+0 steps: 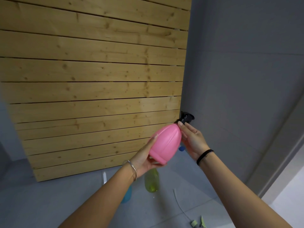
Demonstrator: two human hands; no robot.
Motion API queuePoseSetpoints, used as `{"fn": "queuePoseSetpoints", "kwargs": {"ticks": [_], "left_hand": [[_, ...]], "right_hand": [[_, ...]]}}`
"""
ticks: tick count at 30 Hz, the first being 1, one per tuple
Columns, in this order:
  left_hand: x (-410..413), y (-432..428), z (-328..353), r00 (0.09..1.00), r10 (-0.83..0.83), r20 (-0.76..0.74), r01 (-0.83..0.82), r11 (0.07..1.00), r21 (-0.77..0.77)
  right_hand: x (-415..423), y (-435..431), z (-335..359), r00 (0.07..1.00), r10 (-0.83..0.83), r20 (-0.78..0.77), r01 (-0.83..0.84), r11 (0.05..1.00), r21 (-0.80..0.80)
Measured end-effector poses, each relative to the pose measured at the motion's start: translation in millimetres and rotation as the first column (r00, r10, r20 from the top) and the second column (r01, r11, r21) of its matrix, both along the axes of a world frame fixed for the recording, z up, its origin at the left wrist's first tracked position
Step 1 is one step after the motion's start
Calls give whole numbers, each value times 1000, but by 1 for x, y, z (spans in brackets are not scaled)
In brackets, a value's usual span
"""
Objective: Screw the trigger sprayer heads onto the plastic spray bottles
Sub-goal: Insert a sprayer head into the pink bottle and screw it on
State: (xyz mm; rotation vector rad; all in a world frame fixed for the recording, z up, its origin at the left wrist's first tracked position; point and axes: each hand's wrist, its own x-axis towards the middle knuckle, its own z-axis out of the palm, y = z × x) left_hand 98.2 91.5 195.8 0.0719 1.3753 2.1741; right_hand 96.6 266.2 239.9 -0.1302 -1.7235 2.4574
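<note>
A pink spray bottle [165, 143] is held up in the air, tilted with its neck pointing up and right. My left hand [145, 157] cups its base. My right hand [191, 139] grips the black trigger sprayer head [186, 118] at the bottle's neck, fingers around the collar. On the floor below lie a yellow-green bottle [151, 181] and a blue bottle [127, 194], partly hidden by my left arm. A loose pale green sprayer head [197, 223] with a long dip tube [179, 204] lies at the bottom.
A wooden slat panel [92, 79] leans against the grey wall [246, 71]. The floor has grey tiles [49, 195]. A small blue object [181, 148] shows behind my right hand. A white piece [104, 177] lies near the panel's foot.
</note>
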Motion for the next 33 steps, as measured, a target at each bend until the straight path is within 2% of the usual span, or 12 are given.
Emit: {"fn": "queuePoseSetpoints", "kwargs": {"ticks": [4,7,12,18,20,22,27,30,33], "left_hand": [[-1,0,7,980,126,-154,-137,988,-65],[-1,-2,7,959,206,-194,-227,969,-94],[-3,-9,7,946,229,-228,-253,964,-80],[-12,-22,-4,939,265,-218,-280,959,-42],[-18,-30,-10,935,262,-240,-284,957,-63],[-25,-37,-16,925,252,-284,-295,948,-118],[-42,-54,-40,870,162,-465,-344,876,-338],[-59,-74,-58,865,138,-482,-397,776,-491],[-78,-99,-82,887,143,-439,-415,661,-625]], "right_hand": [[-2,-3,2,997,-70,11,71,996,-45],[-3,-4,2,996,-84,26,85,996,-31],[-3,-10,4,997,-79,14,79,997,26],[-11,-15,17,980,186,74,-191,980,55],[-19,-17,17,968,208,140,-207,978,-20],[-27,-20,15,959,191,208,-179,981,-72],[-54,-34,-5,939,164,302,-194,978,72],[-72,-42,-28,933,201,300,-246,962,122],[-87,-51,-65,915,247,320,-334,907,255]]}}
